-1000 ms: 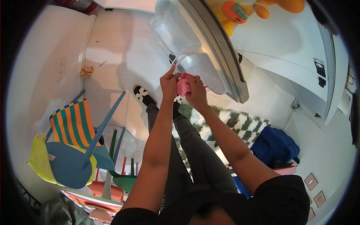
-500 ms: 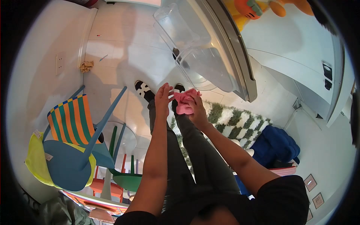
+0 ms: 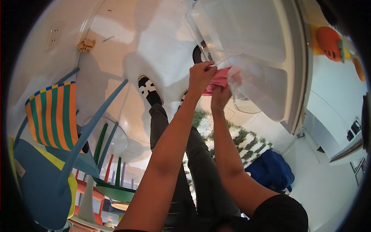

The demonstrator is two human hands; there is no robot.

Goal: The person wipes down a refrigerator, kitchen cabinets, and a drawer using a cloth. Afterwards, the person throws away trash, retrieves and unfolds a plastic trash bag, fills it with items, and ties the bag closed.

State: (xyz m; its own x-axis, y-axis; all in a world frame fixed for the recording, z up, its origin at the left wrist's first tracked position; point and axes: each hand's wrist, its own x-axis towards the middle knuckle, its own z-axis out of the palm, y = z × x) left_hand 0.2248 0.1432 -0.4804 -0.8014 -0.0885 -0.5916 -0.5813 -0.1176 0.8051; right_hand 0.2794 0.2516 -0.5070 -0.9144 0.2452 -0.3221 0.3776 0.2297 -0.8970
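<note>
pale floor (image 3: pixel 170 63) and shaggy rug (image 3: pixel 247 143) lie below a pink cloth (image 3: pixel 220 78).

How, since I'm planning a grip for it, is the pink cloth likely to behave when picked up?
The pink cloth is probably floppy, since it bunches in loose folds at the right hand. It looks light for its size, as it appears to be fabric. Its crumpled outline suggests it won't readily roll.
</note>
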